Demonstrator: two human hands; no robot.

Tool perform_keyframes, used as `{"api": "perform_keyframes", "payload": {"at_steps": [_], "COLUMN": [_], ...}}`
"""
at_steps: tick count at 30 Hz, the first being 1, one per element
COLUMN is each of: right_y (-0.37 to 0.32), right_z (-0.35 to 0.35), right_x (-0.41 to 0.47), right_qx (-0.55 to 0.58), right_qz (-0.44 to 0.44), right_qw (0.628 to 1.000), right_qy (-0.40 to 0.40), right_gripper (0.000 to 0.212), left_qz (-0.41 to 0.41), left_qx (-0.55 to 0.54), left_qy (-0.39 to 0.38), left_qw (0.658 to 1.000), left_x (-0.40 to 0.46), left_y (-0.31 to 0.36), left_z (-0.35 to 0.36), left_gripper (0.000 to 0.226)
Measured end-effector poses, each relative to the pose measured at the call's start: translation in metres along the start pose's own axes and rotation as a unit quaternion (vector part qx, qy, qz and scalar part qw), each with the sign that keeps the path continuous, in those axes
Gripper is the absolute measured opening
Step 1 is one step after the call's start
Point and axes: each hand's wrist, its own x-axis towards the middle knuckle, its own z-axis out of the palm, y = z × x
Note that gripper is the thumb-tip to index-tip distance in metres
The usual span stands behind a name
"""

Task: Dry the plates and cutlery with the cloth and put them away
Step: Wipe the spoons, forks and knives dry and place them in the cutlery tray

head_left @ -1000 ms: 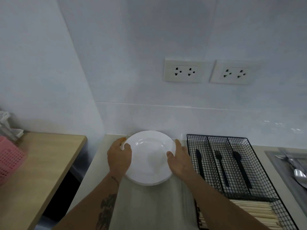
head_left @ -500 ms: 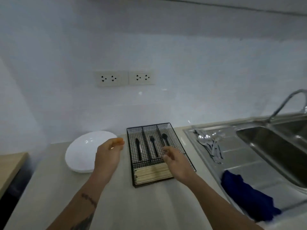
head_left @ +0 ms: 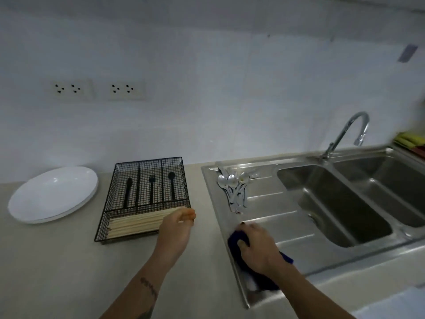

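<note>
Here the right hand (head_left: 257,247) clamps its fingers on the blue cloth (head_left: 239,238) on the sink's drainboard (head_left: 276,203), while the left hand (head_left: 177,229) hovers loosely curled, empty, beside the wire cutlery tray (head_left: 142,199).

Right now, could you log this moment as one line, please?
right hand grasping cloth | left hand empty | spoons on drainboard

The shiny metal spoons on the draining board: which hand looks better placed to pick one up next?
Probably the left hand: it hangs empty over the counter, while the right hand grips the dark blue cloth. The shiny metal spoons lie just beyond.
</note>
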Motion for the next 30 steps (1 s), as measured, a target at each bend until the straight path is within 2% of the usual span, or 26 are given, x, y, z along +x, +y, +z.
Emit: {"api": "perform_keyframes", "payload": {"at_steps": [4,8,11,15,23,26,30], "right_y": [0.034,0.059,0.073,0.093,0.135,0.147,0.155], "right_z": [0.002,0.002,-0.001,-0.006,-0.03,-0.031,-0.025], "right_x": [-0.004,-0.008,-0.003,0.002,0.023,0.029,0.029], "right_qx": [-0.079,-0.113,-0.13,-0.149,-0.121,-0.104,-0.128], "right_qz": [-0.07,-0.08,-0.096,-0.064,0.01,0.018,-0.008], "right_qw": [0.99,0.977,0.976,0.98,0.991,0.992,0.987], "right_qy": [-0.088,-0.165,-0.148,-0.114,-0.06,-0.068,-0.093], "right_gripper": [0.06,0.071,0.07,0.067,0.063,0.064,0.076], "left_qz": [-0.017,-0.049,-0.067,-0.074,-0.025,0.004,0.024], "left_qx": [0.016,0.053,0.059,0.089,0.2,0.255,0.295], "left_qy": [0.007,0.021,0.031,0.026,0.013,0.008,0.026], "left_qw": [1.0,0.997,0.995,0.993,0.979,0.967,0.955], "left_x": [-0.008,-0.016,-0.016,-0.011,0.039,0.065,0.089], "left_y": [0.003,0.002,0.004,0.004,0.013,0.016,0.014], "left_z": [0.064,0.1,0.114,0.122,0.145,0.159,0.181], "left_gripper": [0.029,0.029,0.028,0.027,0.032,0.028,0.032]}}
